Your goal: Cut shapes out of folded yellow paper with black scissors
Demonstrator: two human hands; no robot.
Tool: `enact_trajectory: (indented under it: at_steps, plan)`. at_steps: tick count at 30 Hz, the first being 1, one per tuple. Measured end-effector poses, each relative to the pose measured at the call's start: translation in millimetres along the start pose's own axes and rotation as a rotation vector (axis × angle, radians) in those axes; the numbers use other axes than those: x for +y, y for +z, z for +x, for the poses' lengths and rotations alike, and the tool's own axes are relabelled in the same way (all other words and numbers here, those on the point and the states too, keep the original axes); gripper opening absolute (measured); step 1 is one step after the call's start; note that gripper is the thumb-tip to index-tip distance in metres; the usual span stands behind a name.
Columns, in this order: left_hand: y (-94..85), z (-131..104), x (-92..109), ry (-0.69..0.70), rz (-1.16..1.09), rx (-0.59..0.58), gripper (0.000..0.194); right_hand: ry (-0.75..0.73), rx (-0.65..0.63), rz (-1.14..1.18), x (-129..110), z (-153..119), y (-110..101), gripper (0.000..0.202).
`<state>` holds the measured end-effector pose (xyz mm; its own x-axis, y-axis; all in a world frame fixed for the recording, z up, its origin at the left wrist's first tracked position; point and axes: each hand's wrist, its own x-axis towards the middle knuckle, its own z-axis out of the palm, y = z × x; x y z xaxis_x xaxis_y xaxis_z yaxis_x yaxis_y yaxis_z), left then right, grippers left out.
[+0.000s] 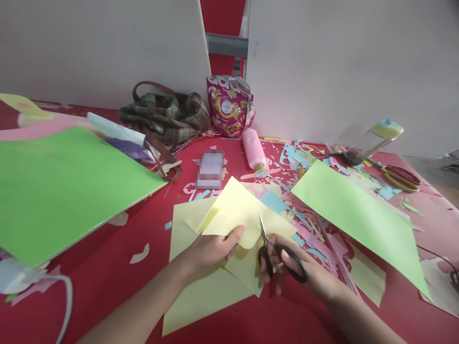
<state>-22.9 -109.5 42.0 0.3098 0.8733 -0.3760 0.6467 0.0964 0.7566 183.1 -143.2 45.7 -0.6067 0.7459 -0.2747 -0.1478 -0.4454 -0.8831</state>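
My left hand (217, 247) pinches a sheet of pale yellow paper (236, 205) by its lower edge, thumb on top. The sheet is partly cut, with a rounded tab near its lower middle. In my right hand (287, 258) are black-handled scissors (264, 234), fingers through the loops, blades pointing up and away at the sheet. The blades look closed or nearly so, by the paper's cut edge. Beneath both hands lies a larger pale yellow sheet (201, 296) on the red table (136, 306).
Green sheets (71, 191) lie at left, another green sheet (362, 224) at right. Paper scraps (311, 234) litter the right side. Behind are a pink bottle (254, 148), a blurred phone-like object (211, 169), a snack bag (229, 107), a plaid bag (168, 114), a clear bottle (375, 138) and red-green-handled scissors (399, 177).
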Motion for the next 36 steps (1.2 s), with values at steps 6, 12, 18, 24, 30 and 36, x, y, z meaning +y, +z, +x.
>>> enact_trajectory:
  at_steps: [6, 12, 18, 24, 30, 36]
  plan:
    - [1.3, 1.7, -4.2, -0.029, -0.073, -0.083, 0.046, -0.048, 0.002, 0.045, 5.2, 3.2, 2.3, 0.028]
    - [-2.8, 0.9, -2.9, -0.175, -0.051, -0.143, 0.043, -0.029, -0.003, 0.026, 7.6, 2.3, 0.4, 0.027]
    - [-3.7, 2.0, -0.2, -0.189, -0.035, -0.139, 0.044, -0.037, -0.002, 0.000, 6.7, 1.5, 1.7, 0.030]
    - [-8.9, 0.2, 8.5, -0.104, -0.062, -0.131, 0.044, -0.020, -0.006, -0.026, 4.3, 2.6, 0.4, 0.031]
    - [-14.7, -3.1, 19.4, -0.115, -0.047, -0.171, 0.044, -0.015, -0.012, -0.013, 4.2, 3.4, 0.2, 0.032]
    - [-9.1, -0.7, 7.5, -0.056, -0.076, -0.142, 0.045, -0.050, -0.004, 0.018, 8.7, 3.5, 1.4, 0.031]
